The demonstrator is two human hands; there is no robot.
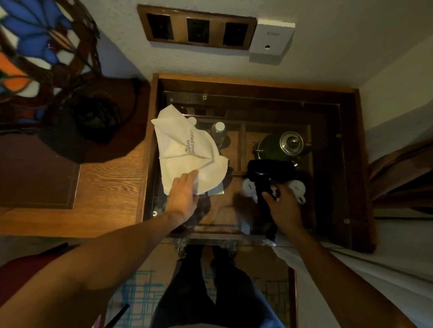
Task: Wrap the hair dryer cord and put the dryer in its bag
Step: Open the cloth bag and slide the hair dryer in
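A white cloth bag (188,150) with dark printed lettering lies crumpled on the glass-topped table (333,157). My left hand (184,195) grips its near edge. To the right, my right hand (284,205) is closed around the handle of a black hair dryer (271,172), whose body points away from me. Dark cord hangs in a bunch below my right hand, near the table's front edge.
Under the glass sit a kettle (282,145), two bottles (218,132) and white cups (298,187). A stained-glass lamp (29,53) stands on the wooden desk (111,194) at left. Wall outlets (198,30) are above; a curtain (409,168) hangs at right.
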